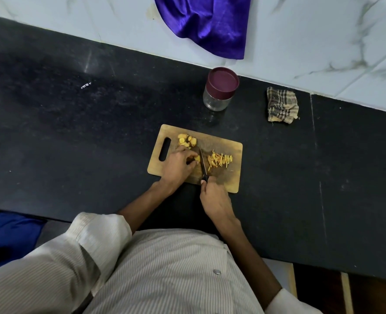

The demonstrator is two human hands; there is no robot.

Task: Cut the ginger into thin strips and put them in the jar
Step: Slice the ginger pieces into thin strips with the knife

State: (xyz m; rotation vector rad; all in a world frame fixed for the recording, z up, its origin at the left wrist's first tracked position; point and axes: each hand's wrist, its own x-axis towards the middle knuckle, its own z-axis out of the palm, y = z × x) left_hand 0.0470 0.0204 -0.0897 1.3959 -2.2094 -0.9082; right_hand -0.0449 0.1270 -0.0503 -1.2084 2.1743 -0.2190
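- Plainly mid-cut: slicing the ginger into strips, with nothing in the jar [219,91] yet, as far as the clear glass shows.
- Left hand [178,165] curled over a ginger piece [196,158] on the board [235,177], fingertips pinching it just beside the blade.
- Right hand [214,200] clenched round the knife [202,165] handle, blade running away from the body, between the held piece and the strips [220,160].
- Strips heaped right of the blade; uncut chunks [187,141] waiting at the far edge, near the handle slot.
- Jar standing on the counter [74,132] beyond the board, well apart, maroon lid [222,80] on.
- Next, probably: more thin cuts, edging the fingertips back from the blade each time.
- Later: chunks to cut, lid to remove, strips to carry over.
- Main risk: fingertips so close to the edge.
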